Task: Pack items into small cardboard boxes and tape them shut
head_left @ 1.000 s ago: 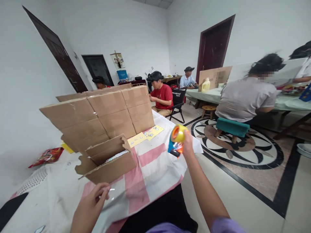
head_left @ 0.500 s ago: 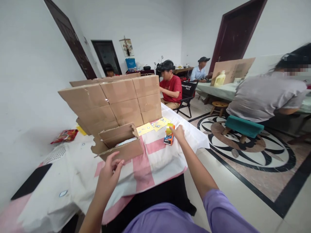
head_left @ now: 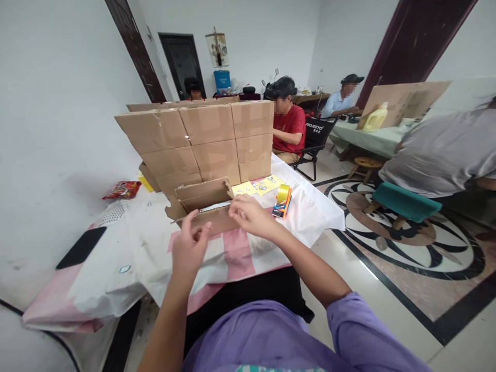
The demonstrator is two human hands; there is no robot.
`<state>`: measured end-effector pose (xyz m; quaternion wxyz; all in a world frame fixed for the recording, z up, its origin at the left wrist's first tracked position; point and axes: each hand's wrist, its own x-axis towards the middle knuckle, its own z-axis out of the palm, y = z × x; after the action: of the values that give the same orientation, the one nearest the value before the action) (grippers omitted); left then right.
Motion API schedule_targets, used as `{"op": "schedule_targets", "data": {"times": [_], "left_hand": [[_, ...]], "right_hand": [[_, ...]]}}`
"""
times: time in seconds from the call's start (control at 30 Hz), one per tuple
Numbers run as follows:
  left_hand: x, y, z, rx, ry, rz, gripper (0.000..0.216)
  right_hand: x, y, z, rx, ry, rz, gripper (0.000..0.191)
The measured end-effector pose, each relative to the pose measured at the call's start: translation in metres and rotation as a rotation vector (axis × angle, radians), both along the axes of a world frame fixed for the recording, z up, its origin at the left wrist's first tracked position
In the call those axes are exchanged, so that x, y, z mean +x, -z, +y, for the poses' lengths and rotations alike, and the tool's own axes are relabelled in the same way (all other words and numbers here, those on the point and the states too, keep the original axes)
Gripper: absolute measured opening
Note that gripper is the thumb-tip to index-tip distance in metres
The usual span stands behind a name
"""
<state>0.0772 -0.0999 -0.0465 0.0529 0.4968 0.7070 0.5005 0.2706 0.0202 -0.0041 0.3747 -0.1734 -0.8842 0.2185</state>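
A small open cardboard box stands in front of me on the cloth-covered table, with something white and flat inside. My left hand is by its front left side, fingers apart and nothing visible in them. At the right end of the box, my right hand has its fingers curled together; what they pinch, if anything, is too small to make out. To the right of that hand sits an orange and blue tape dispenser with a roll of yellow tape, touched by neither hand.
Behind the box rises a tall cardboard partition. Yellow patterned paper lies at its foot. On the left are a red snack packet and a black flat object. A person in red sits beyond; others sit at tables.
My right hand has left the tape dispenser and moved left to the box's right end. My left hand stays near the box front. The view has shifted slightly.
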Motion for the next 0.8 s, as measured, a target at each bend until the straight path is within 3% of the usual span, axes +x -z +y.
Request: {"op": "schedule_targets", "data": {"times": [0.1, 0.13, 0.23, 0.33, 0.47, 0.57, 0.63, 0.8], "left_hand": [[-0.056, 0.006, 0.006, 0.195, -0.263, 0.14, 0.066], [-0.076, 0.011, 0.01, 0.249, -0.249, 0.153, 0.081], [-0.119, 0.03, 0.028, 0.267, 0.009, 0.051, 0.114], [-0.124, 0.044, 0.046, 0.179, 0.147, -0.02, 0.098], [-0.109, 0.049, 0.059, 0.154, -0.018, -0.022, 0.081], [-0.107, 0.037, 0.061, 0.093, -0.158, 0.198, 0.087], [-0.111, 0.021, 0.066, -0.036, -0.173, 0.416, 0.087], [-0.118, -0.024, 0.099, -0.401, 0.105, 0.737, 0.095]], "right_hand": [[0.001, 0.003, 0.038, -0.263, -0.049, 0.221, 0.009], [-0.002, 0.006, 0.051, -0.356, -0.067, 0.291, 0.013], [-0.025, 0.023, 0.078, -0.596, -0.107, 0.389, 0.029], [-0.051, 0.043, 0.088, -0.716, -0.079, 0.381, 0.039], [-0.058, 0.052, 0.095, -0.67, 0.053, 0.528, 0.043], [-0.047, 0.043, 0.103, -0.609, 0.11, 0.592, 0.044], [-0.042, 0.033, 0.107, -0.565, 0.102, 0.568, 0.042], [-0.048, 0.016, 0.106, -0.481, 0.013, 0.412, 0.04]]}}
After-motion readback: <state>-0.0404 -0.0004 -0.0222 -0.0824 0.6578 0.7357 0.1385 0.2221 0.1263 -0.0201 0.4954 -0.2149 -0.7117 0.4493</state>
